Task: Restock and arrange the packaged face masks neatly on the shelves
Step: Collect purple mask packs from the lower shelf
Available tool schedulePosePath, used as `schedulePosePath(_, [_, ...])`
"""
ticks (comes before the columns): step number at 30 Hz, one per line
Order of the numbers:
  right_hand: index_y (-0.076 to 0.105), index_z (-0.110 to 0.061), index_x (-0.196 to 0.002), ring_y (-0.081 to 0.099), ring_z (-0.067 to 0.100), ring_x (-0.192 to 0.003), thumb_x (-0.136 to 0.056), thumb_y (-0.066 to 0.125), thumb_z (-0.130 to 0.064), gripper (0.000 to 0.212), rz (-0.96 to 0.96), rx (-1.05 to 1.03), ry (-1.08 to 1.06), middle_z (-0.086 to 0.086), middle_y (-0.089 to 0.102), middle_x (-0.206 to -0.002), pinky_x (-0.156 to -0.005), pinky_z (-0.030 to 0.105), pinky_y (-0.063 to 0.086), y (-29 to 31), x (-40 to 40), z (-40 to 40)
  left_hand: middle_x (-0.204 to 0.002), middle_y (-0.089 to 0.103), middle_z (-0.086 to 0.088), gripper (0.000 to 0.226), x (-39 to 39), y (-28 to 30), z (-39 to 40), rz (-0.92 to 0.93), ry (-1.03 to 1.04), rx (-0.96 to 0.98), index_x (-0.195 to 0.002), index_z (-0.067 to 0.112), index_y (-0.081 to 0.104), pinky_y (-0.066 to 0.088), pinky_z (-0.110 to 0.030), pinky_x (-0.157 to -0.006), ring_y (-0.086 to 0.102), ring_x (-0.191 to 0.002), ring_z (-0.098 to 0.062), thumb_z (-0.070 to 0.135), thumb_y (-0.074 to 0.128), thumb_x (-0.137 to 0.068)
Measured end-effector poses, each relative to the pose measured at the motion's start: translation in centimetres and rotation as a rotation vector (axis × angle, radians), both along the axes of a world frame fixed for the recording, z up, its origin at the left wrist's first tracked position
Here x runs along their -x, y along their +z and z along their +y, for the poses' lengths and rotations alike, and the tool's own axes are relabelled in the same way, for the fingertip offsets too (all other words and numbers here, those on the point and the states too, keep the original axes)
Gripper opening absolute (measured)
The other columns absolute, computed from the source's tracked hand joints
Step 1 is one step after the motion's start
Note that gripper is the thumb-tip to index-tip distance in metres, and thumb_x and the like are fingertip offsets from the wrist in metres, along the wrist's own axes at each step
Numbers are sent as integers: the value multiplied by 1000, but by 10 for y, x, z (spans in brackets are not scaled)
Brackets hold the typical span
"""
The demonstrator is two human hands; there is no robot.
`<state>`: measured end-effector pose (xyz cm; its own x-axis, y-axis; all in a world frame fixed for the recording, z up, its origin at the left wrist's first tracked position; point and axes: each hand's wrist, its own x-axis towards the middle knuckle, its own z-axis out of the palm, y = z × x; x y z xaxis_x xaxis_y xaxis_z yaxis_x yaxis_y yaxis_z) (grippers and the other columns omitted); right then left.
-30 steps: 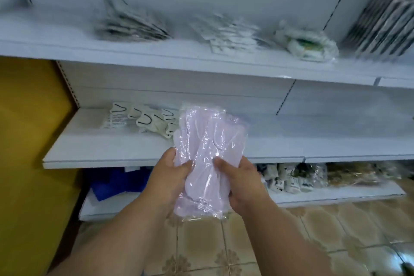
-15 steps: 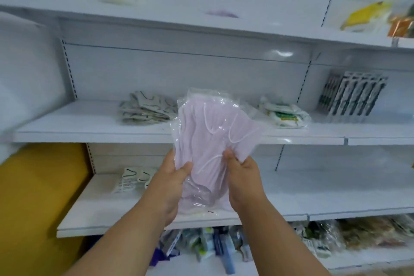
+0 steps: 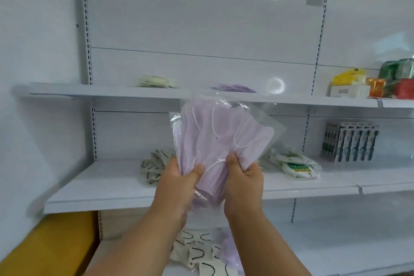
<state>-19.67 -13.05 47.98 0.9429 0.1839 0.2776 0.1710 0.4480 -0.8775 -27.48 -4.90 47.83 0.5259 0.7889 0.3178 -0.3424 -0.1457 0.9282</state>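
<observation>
mask pack (image 3: 220,139) gripped at its lower end by left hand (image 3: 177,182) and right hand (image 3: 244,180); placement pending. next: lay it flat beside purple stack (image 3: 234,88) on top shelf (image 3: 107,92).

Mask pack (image 3: 221,139) held before shelves (image 3: 107,186), between 2 hands.

Shop: white slotted shelves (image 3: 116,188) with packaged goods (image 3: 350,141)

Two bare forearms, left hand (image 3: 177,182), right hand (image 3: 243,182), no sleeves visible
</observation>
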Motion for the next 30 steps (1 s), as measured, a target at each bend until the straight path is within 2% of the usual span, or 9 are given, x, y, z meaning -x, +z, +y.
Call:
schedulePosePath(4, [69,-19,-91,73,18,-85,-97,63,-20,9,-39,-70,-8,-3,75,-84,-80,41,61,50,-15,15,-96,70,7,24,-21,47,10,-62,13,-23,-105,30,63,55,-30,-68,68,-85,-13,17,75,-88])
schedulePosePath(7, [67,-16,-107,74,20,-89,-94,64,-12,13,-134,-55,32,1,76,-95,-82,41,61,85,-37,21,-96,71,6,22,-48,79,24,-105,4,-48,-102,31,64,60,-39,-71,70,-85,-19,19,75,-87])
schedulePosePath(11, [64,-25,-99,73,12,-83,-89,66,-5,23,-301,25,-22,-4,74,-92,-77,32,60,123,-82,21,-97,71,7,21,-89,118,33,-138,-8,-130,-97,33,62,56,-30,-68,68,-85,-14,19,75,-88])
schedulePosePath(14, [64,-22,-91,72,15,-78,-85,65,-3,20,-360,55,-105,-3,73,-85,-73,32,60,156,-128,22,-100,72,-2,11,-123,151,38,-141,-115,-91,-98,30,64,62,-42,-61,72,-87,-26,21,68,-93])
schedulePosePath(17, [66,-10,-91,73,28,-80,-81,65,0,14,-369,82,-104,8,74,-84,-74,40,61,195,-183,26,-96,74,-11,13,-160,191,51,-74,-200,-133,-97,27,69,60,-60,-73,73,-86,-31,18,64,-89])
schedulePosePath(19, [65,-6,-91,73,34,-84,-79,65,-1,13,-389,122,-91,15,74,-87,-79,48,61,222,-219,31,-85,71,-16,13,-188,217,62,-37,-172,-215,-93,23,68,63,-42,-62,70,-67,-19,14,65,-86])
schedulePosePath(21, [64,-7,-87,72,36,-85,-78,64,-2,10,-428,158,-96,15,73,-86,-80,52,60,243,-254,39,-85,69,-12,14,-220,238,74,13,-101,-302,-100,17,64,49,-21,-45,62,-57,-13,10,65,-89])
schedulePosePath(25, [61,-12,-78,70,35,-86,-83,61,1,14,-468,230,-98,13,69,-86,-77,44,59,270,-315,56,-104,72,-18,15,-280,258,99,80,-68,-310,-103,8,63,58,-37,-70,63,-80,-27,9,70,-89])
schedulePosePath(30, [63,-7,-92,60,29,-80,-88,56,2,12,-470,454,-63,11,62,-84,-71,35,53,289,-390,85,-88,58,-12,19,-333,267,123,148,-97,-189,-80,9,54,49,-23,-49,48,-59,-19,-2,60,-94])
